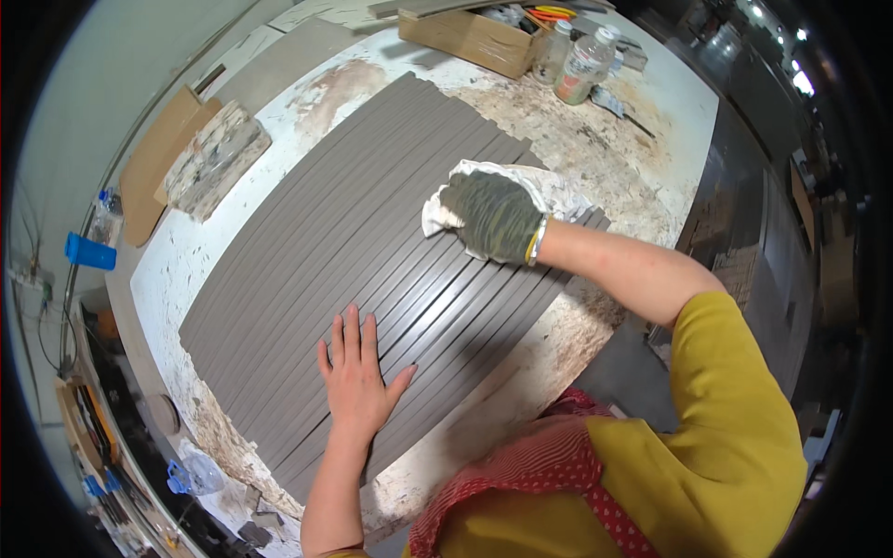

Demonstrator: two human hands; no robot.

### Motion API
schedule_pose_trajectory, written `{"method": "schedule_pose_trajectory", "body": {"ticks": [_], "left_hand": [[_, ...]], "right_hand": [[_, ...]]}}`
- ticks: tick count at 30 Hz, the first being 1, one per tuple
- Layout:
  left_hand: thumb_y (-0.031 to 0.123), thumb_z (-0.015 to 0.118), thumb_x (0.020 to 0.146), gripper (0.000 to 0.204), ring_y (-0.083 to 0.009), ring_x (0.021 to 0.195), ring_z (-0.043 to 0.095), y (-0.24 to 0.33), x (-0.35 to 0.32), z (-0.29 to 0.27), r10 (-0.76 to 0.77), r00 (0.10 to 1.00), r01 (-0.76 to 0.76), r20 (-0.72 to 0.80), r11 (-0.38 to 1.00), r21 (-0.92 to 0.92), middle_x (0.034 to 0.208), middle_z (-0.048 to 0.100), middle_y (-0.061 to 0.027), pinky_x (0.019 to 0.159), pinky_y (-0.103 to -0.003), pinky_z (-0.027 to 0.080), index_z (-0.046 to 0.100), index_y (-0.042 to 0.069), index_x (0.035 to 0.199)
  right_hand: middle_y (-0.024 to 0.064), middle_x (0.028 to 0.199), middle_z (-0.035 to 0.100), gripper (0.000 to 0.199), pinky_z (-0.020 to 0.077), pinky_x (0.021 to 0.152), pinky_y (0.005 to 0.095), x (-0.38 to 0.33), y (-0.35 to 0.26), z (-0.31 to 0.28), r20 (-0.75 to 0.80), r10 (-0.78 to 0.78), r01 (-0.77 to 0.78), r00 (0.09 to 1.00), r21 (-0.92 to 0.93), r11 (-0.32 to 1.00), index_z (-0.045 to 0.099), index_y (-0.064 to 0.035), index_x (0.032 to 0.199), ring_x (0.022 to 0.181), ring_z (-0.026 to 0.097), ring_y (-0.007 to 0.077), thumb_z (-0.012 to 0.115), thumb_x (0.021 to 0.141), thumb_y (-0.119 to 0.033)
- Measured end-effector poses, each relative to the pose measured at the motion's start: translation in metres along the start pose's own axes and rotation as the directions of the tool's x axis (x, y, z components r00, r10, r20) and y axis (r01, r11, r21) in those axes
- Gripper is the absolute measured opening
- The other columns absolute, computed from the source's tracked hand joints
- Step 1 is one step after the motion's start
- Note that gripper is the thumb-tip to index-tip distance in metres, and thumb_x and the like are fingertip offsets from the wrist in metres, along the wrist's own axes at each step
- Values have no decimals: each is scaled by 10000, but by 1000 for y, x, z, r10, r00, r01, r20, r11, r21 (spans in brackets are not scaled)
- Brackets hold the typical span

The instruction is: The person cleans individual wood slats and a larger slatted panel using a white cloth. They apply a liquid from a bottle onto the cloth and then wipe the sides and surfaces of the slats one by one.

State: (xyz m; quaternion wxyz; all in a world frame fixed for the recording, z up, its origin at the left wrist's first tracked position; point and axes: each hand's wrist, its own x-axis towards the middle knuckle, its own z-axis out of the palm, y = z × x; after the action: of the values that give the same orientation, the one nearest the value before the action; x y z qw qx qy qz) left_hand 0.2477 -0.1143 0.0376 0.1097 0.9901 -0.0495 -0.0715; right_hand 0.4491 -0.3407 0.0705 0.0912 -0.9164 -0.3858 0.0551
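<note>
Long grey strips point(307, 232) lie side by side on the white, stained worktable point(679, 153), forming one broad sheet. My bare left hand point(358, 377) rests flat on the nearer strips, its fingers spread. A dark green glove covers my right hand point(493, 216), which is closed on a crumpled white cloth point(437, 219) and presses it against the strips towards their right end. Part of the cloth sticks out around the glove. Light gleams off the strips between my two hands.
At the back stand a cardboard box point(465, 42) and plastic bottles point(581, 67), with a dark-handled tool point(623, 110) beside them. A stained block point(219, 158) lies at the left, near a brown board point(158, 172) and a blue cup point(90, 251). A clear bottle point(195, 474) lies at the lower left.
</note>
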Motion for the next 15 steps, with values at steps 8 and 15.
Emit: {"method": "schedule_pose_trajectory", "body": {"ticks": [8, 15], "left_hand": [[403, 704, 753, 851, -359, 1405, 207, 2, 9, -11, 20, 999, -20, 31, 1000, -23, 1533, 220, -165, 1110, -542, 153, 336, 33, 1425], [420, 635, 825, 756, -364, 1391, 239, 29, 58, 1, 154, 988, -152, -29, 987, 58, 1528, 255, -126, 1102, -553, 174, 349, 63, 1427]], "right_hand": [[140, 860, 666, 288, 507, 776, 384, -22, 148, -48, -177, 489, -504, 854, -49, 862, 667, -117, 994, 811, 660, 272, 681, 707, -140], [122, 811, 648, 320, 525, 676, 496, -33, 24, -19, 60, 278, -278, 959, -8, 961, 657, -93, 979, 767, 649, 234, 643, 804, -361]]}}
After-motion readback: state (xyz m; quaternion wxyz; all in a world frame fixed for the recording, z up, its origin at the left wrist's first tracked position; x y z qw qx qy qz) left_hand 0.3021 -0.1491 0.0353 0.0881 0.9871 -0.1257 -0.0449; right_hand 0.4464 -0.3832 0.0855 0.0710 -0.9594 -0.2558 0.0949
